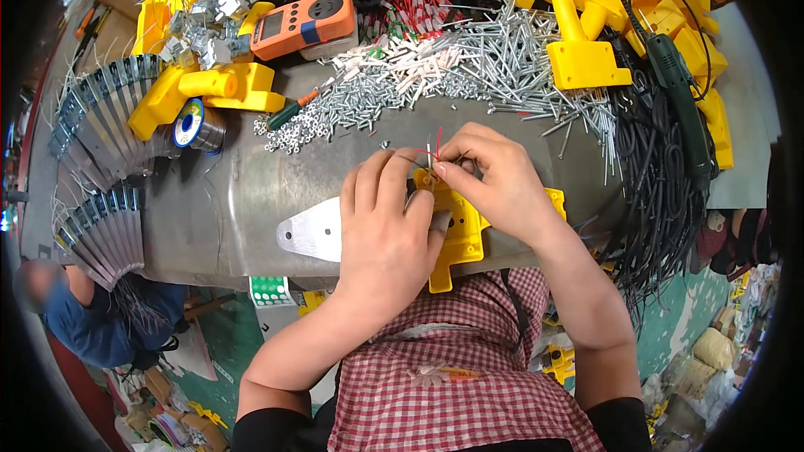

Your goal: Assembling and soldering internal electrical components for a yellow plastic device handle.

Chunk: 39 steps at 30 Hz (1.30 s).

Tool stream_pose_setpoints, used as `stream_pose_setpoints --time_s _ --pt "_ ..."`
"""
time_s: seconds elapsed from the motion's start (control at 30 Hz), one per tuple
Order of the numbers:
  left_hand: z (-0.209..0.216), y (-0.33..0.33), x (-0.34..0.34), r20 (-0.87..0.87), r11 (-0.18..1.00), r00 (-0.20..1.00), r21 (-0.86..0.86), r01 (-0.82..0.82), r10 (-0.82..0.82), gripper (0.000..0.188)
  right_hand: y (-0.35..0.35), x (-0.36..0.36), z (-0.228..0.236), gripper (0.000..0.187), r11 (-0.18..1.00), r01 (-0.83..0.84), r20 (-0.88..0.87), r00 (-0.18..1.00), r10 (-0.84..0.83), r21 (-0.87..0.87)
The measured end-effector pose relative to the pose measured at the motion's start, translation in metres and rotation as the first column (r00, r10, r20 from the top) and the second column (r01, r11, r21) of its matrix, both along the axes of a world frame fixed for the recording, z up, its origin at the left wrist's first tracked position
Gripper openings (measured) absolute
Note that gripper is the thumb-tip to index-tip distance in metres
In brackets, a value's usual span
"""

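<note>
At the near edge of the bench lies a yellow plastic housing (461, 244), part of it hidden under my hands. A flat silvery metal plate (310, 231) with holes sticks out to its left. My left hand (387, 222) is bent over plate and housing, its thumb against the yellow part and its fingertips near the wires. Thin red wires (439, 144) rise at the far end of the housing. My right hand (498, 174) pinches at them between thumb and forefinger; the exact grip is partly hidden.
Beyond my hands lie heaped screws (511, 50), a green-handled screwdriver (289, 113), an orange meter (303, 23) and a solder spool (199, 127). Metal blades (109, 234) fan out at left. Black cables (662, 201), a dark corded tool (680, 100) and yellow housings (586, 63) crowd the right.
</note>
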<state>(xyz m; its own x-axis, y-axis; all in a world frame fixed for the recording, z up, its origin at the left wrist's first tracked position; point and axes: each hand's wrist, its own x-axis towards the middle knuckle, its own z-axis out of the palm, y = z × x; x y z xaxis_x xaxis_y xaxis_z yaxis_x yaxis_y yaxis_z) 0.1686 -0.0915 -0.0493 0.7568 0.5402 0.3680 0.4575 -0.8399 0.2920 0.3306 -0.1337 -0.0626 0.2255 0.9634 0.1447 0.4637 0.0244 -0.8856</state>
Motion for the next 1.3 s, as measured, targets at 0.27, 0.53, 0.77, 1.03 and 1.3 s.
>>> stream_pose_setpoints --time_s 0.27,0.53,0.77,1.03,1.3 --pt "-0.001 -0.001 0.013 -0.137 1.0 0.99 0.003 -0.029 0.029 0.033 0.0 0.0 -0.004 0.012 0.999 0.025 0.001 1.0 -0.025 0.026" --pt "0.0 -0.008 0.009 -0.054 0.997 0.997 -0.05 -0.058 0.055 0.032 0.001 -0.001 -0.01 0.011 0.997 0.027 -0.025 0.999 -0.025 0.073" --pt "0.001 -0.001 0.021 -0.249 0.995 0.967 0.089 -0.039 0.06 0.027 0.002 0.001 -0.013 0.011 0.994 0.033 -0.022 0.999 -0.031 0.107" --pt "-0.013 -0.014 -0.02 0.158 0.978 0.973 -0.094 0.184 -0.168 0.023 -0.001 0.003 -0.006 0.013 0.999 0.025 -0.062 0.998 -0.022 0.046" --pt "-0.001 0.014 0.011 0.0 0.987 0.998 -0.147 -0.058 0.059 0.024 -0.001 -0.001 -0.003 0.011 0.996 0.061 -0.133 0.99 -0.051 0.068"
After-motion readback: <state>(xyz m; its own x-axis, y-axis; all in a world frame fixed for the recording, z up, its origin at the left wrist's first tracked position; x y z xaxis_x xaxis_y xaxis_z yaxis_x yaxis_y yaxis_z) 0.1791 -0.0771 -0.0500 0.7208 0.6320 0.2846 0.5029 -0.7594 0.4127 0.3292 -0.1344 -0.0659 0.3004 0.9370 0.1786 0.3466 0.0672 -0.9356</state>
